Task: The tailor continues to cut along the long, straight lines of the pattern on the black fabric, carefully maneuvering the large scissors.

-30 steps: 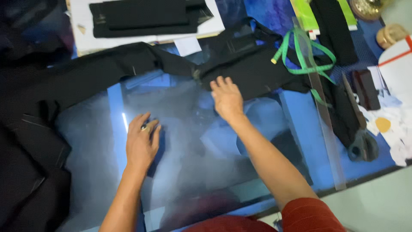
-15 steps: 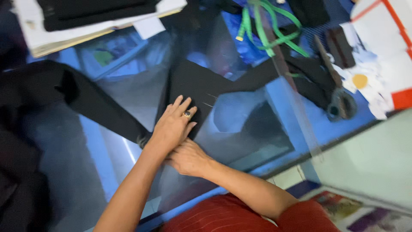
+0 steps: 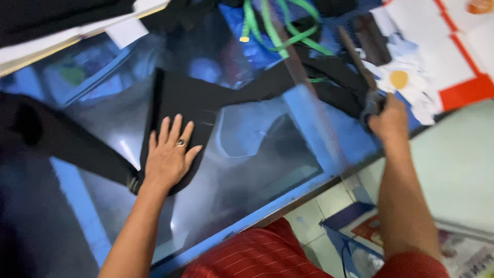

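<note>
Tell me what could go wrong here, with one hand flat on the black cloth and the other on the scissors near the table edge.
1. The right hand grips the scissors while the view is blurred; the blades could snag the green tape beside them.
2. Only the left hand pins the cloth on smooth glass, so it may slide.
3. The scissors lie near the table edge and might fall.

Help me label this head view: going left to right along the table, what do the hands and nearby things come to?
Left hand flat on the black fabric piece → green straps → right hand on the scissors → red-edged white paper.
</note>
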